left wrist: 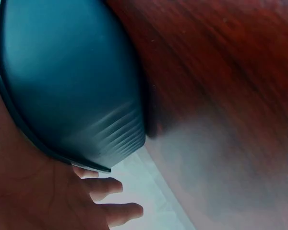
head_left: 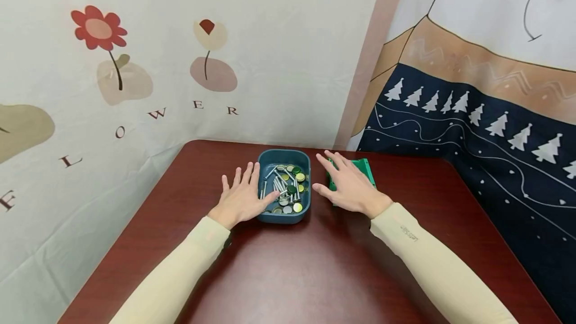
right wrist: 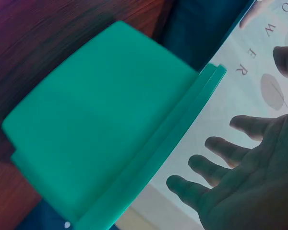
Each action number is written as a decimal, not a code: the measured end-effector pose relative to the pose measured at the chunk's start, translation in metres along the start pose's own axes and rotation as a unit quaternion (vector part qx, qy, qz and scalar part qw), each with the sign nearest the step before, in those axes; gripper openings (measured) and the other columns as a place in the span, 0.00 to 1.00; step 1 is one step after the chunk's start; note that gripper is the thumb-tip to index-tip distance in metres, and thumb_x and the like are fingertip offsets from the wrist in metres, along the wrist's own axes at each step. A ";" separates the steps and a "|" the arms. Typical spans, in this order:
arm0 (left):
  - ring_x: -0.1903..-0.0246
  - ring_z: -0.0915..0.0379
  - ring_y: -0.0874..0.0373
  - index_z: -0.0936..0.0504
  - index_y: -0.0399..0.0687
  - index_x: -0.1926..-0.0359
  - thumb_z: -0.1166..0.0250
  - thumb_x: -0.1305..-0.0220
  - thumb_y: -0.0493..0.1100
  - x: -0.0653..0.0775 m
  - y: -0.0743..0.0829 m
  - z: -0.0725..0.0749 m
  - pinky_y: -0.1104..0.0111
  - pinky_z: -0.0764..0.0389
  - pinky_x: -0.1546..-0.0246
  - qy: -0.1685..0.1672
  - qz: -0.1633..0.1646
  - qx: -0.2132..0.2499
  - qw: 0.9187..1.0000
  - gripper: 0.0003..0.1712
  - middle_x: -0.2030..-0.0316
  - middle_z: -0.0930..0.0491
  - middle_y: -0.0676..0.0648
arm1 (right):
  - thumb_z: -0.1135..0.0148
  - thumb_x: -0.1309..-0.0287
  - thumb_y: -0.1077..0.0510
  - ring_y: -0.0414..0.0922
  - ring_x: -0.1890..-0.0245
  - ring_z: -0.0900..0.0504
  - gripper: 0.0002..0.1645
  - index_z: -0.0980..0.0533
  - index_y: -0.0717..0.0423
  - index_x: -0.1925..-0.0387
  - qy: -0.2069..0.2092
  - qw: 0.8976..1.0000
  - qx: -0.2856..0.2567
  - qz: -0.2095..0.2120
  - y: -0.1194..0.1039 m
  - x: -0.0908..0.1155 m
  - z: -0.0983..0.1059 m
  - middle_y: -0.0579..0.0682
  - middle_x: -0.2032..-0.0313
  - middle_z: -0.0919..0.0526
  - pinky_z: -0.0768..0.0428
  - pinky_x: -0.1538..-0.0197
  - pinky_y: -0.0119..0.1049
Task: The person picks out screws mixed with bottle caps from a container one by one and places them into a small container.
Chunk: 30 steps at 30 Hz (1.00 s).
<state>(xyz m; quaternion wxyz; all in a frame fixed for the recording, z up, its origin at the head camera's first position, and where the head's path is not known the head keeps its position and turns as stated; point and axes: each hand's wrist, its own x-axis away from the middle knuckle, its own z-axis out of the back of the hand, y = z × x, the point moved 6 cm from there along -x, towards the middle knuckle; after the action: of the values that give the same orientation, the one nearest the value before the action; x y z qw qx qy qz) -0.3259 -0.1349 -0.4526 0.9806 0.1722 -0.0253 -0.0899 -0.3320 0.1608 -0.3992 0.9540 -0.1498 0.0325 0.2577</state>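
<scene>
A dark blue plastic bin stands near the table's far edge, holding silver bolts or screws and several round bottle caps in gold, green and silver. My left hand lies at the bin's left side, fingers straight and spread, thumb reaching over the rim. In the left wrist view, the palm is right beside the bin's outer wall. My right hand is spread over a green plastic container, partly hiding it. From the right wrist, straight fingers show beyond the green container's rim, gripping nothing.
The reddish-brown wooden table stretches toward me in front of both containers. A pale curtain with printed flowers hangs right behind the table, and a dark blue cloth with white trees hangs along the right side.
</scene>
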 end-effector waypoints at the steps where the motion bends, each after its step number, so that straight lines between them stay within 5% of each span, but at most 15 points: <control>1: 0.05 0.63 0.26 0.61 0.46 0.02 0.47 0.22 0.85 -0.001 0.000 0.000 0.21 0.66 0.11 -0.001 0.000 -0.001 1.000 0.70 0.03 0.60 0.37 | 0.38 0.17 0.28 0.68 0.06 0.44 0.57 0.46 0.45 0.03 -0.005 1.000 -0.002 0.000 -0.002 -0.002 -0.001 0.59 0.05 0.45 0.38 0.09 0.73; 10: 0.04 0.64 0.27 0.63 0.47 0.02 0.45 0.19 0.81 -0.004 0.004 -0.001 0.21 0.67 0.11 -0.008 -0.003 0.008 1.000 0.68 0.03 0.60 0.36 | 0.31 0.18 0.35 0.65 0.08 0.35 0.52 0.37 0.49 0.06 -0.020 0.999 0.005 0.032 -0.017 -0.019 -0.013 0.59 0.08 0.37 0.36 0.09 0.69; 16: 0.04 0.64 0.28 0.63 0.47 0.02 0.46 0.18 0.81 -0.006 0.006 -0.003 0.21 0.66 0.10 -0.013 -0.006 0.009 1.000 0.67 0.03 0.58 0.36 | 0.28 0.19 0.42 0.62 0.13 0.27 0.44 0.29 0.52 0.11 -0.031 0.997 0.015 0.069 -0.029 -0.029 -0.018 0.60 0.12 0.30 0.26 0.13 0.65; 30: 0.04 0.66 0.27 0.59 0.42 0.03 0.45 0.16 0.78 0.002 0.000 -0.003 0.21 0.63 0.10 -0.013 -0.010 0.005 1.000 0.65 0.04 0.53 0.33 | 0.27 0.18 0.50 0.57 0.18 0.21 0.35 0.22 0.53 0.17 -0.118 0.986 0.017 0.116 -0.064 -0.055 -0.050 0.58 0.17 0.22 0.15 0.21 0.53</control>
<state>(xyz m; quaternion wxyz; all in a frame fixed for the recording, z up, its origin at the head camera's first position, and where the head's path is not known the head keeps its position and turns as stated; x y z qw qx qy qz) -0.3235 -0.1342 -0.4553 0.9784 0.1761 -0.0365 -0.1021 -0.3471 0.0669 -0.4217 0.9173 -0.0978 -0.0587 0.3816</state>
